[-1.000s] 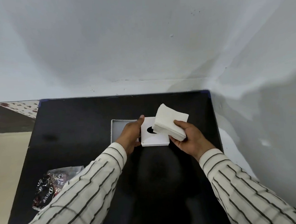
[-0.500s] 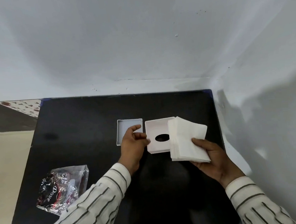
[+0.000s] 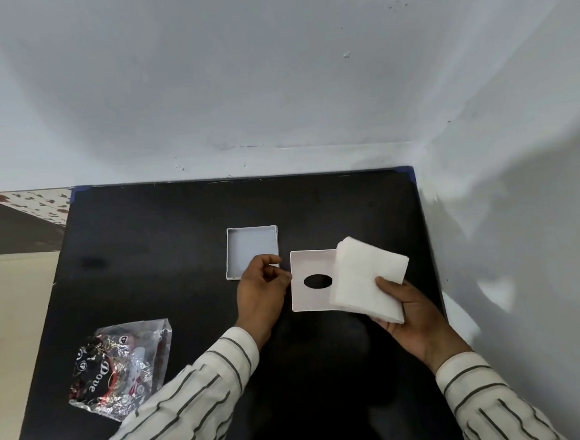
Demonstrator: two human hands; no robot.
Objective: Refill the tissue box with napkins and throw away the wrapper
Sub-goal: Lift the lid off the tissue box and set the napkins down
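A white tissue box part with an oval hole lies on the black table, opening side up. My left hand touches its left edge, fingers curled. To its left lies a shallow white tray-like box part, empty. My right hand holds a thick stack of white napkins over the right side of the holed part. A crumpled shiny wrapper with dark print lies at the table's front left.
White walls close in behind the table and along its right side. To the left, past the table edge, the beige floor shows.
The napkin stack has come down from a raised tilt to lie over the right part of the holed box. My left hand slid from on top of the box to its left edge.
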